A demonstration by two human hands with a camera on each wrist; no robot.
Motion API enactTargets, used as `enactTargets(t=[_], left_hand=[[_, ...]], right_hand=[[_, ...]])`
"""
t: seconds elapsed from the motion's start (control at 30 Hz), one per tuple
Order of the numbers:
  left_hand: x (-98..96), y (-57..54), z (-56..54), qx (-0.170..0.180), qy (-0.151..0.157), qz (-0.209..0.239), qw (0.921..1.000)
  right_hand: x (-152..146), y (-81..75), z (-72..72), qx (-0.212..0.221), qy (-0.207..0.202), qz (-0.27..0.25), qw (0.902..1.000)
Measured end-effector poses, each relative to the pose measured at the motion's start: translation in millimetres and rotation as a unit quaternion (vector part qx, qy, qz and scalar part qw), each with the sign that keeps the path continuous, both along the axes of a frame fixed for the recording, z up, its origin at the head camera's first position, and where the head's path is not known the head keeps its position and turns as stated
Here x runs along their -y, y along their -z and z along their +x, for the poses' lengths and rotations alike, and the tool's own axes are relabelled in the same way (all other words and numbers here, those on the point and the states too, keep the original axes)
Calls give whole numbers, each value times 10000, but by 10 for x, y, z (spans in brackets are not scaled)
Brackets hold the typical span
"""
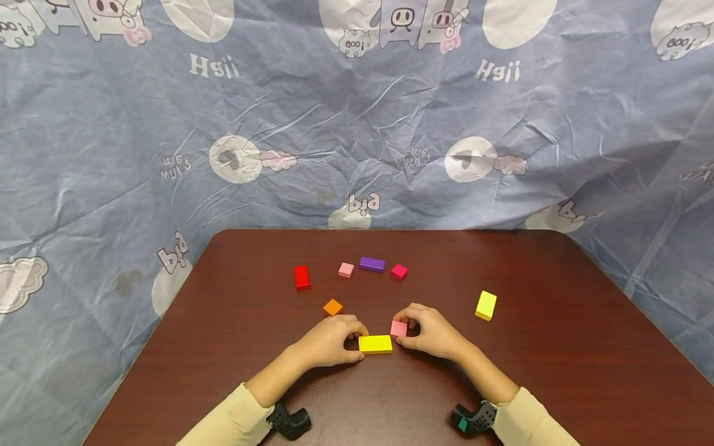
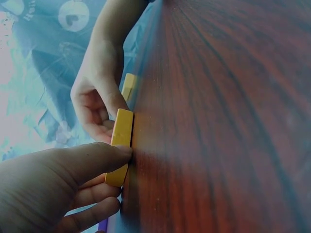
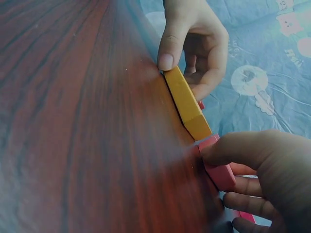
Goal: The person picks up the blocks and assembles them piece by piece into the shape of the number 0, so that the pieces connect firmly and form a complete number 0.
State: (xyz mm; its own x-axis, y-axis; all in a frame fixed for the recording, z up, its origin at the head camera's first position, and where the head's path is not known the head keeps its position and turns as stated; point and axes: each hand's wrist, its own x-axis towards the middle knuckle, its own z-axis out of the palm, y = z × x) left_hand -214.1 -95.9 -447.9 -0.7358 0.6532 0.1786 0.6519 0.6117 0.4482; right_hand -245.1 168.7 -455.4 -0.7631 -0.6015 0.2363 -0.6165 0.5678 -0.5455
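Note:
A yellow rectangular block (image 1: 375, 344) lies flat near the front middle of the table. The left hand (image 1: 333, 341) pinches its left end between thumb and fingers. Just right of it and slightly farther back, the right hand (image 1: 431, 331) grips a pink block (image 1: 398, 329), thumb on the near side and fingers on the far side. In the right wrist view the pink block (image 3: 217, 165) stands close by the end of the yellow block (image 3: 187, 102). Behind the left hand lies an orange block (image 1: 333, 307).
On the dark wood table (image 1: 251, 334) farther back are a red block (image 1: 302, 277), a small light pink block (image 1: 346, 270), a purple block (image 1: 372, 264) and a magenta block (image 1: 398, 272). A lighter yellow block (image 1: 486, 305) lies to the right. A printed cloth (image 1: 357, 124) hangs behind the table.

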Motion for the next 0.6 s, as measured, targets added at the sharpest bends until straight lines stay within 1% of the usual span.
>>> enactTargets(t=[0.17,0.3,0.5,0.6], left_hand=[[2,1,-1,-11,-3,-1,10000],[4,3,1,-31,-1,-3,10000],[4,4,5,-70,12,-7,10000],[2,6,6,-71,19,-1,10000]], right_hand=[[4,2,8,-2,-9,-37,10000],[16,1,22,19,60,-29,10000],[26,10,36,-147,86,-70,9998],[16,14,34,-135,50,-84,9999]])
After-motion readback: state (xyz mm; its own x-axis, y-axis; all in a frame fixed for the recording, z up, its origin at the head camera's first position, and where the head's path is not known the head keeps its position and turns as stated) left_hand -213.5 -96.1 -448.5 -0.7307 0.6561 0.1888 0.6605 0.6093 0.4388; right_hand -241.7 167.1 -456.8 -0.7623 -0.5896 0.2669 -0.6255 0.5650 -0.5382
